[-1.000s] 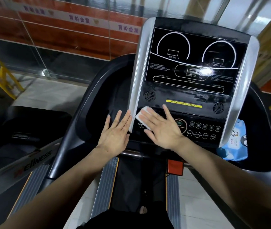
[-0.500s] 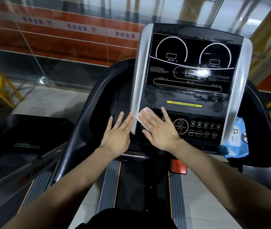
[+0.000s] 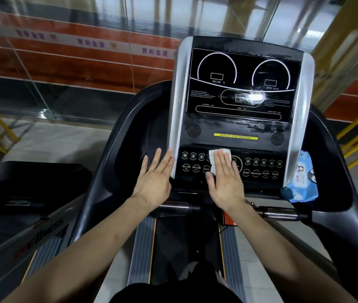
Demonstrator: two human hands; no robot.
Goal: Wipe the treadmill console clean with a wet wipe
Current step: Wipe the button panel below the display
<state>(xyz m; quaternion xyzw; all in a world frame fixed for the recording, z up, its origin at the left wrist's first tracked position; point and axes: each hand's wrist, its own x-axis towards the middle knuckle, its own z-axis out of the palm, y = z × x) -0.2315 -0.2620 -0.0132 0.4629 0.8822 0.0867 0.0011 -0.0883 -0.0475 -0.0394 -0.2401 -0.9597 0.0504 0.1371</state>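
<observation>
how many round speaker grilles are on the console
2: the left speaker grille sits above the number buttons, the right speaker grille beside the right silver trim. None looks hidden.

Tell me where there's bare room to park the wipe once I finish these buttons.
Left tray, between the silver edge and the black rim, is bare beyond the left hand. Right tray holds the wipe pack. The button panel is crowded under the right hand and wipe.
</observation>
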